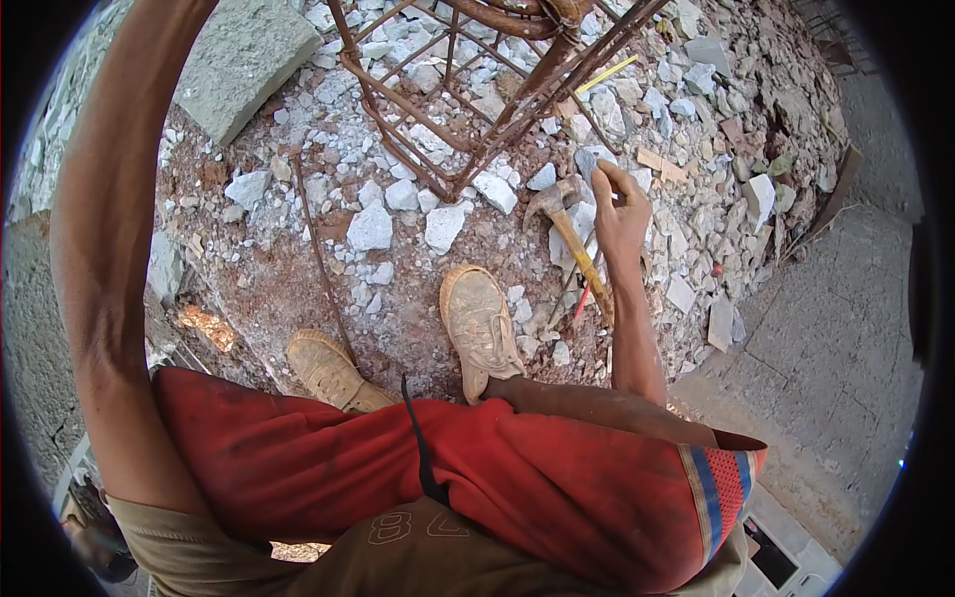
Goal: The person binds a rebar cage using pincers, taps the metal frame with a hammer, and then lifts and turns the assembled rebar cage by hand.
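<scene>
My right hand is low over the rubble with its fingers bent, the fingertips beside a small grey stone; whether they grip it I cannot tell. Left of that hand and forearm lies a claw hammer with a worn yellow handle. A thin red object is near the handle. My left arm reaches up past the top edge, so my left hand is out of view. Before me stands a cage of rusty steel reinforcing bars, its lower corner near the broken stones.
A large concrete block lies at the upper left. A rusty rod runs towards my left shoe. Broken rubble spreads to the right. A yellow strip lies behind the cage. My right shoe stands near white stones.
</scene>
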`<state>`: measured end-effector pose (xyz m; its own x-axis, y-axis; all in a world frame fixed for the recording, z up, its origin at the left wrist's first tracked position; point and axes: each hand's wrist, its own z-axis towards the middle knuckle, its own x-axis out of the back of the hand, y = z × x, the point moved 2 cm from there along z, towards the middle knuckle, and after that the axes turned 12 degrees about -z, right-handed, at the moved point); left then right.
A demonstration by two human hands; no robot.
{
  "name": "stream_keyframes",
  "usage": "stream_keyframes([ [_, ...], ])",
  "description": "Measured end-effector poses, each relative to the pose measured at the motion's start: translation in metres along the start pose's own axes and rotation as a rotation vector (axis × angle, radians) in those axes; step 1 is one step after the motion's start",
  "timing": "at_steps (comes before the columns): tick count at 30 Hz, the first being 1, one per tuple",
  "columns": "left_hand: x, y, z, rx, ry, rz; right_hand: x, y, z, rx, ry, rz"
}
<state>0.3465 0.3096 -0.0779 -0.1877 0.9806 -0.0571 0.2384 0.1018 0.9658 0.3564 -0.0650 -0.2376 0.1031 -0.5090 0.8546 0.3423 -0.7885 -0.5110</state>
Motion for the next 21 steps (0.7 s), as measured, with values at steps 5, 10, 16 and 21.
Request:
stream_keyframes([
  [5, -0.014, 0.002, -0.001, 0.002, 0.004, 0.017, -0.052, -0.023, 0.045, -0.326, -0.182, 0.803],
  [10, -0.004, 0.002, 0.0, 0.012, -0.043, -0.037, -0.05, -0.032, 0.051, -0.226, -0.145, 0.519],
  [16, -0.003, 0.0, 0.003, 0.008, -0.068, -0.076, -0.063, -0.016, 0.056, -0.235, -0.186, 0.679],
  [21, -0.001, -0.002, 0.001, -0.009, -0.05, -0.106, -0.063, -0.003, 0.06, -0.333, -0.284, 0.911],
])
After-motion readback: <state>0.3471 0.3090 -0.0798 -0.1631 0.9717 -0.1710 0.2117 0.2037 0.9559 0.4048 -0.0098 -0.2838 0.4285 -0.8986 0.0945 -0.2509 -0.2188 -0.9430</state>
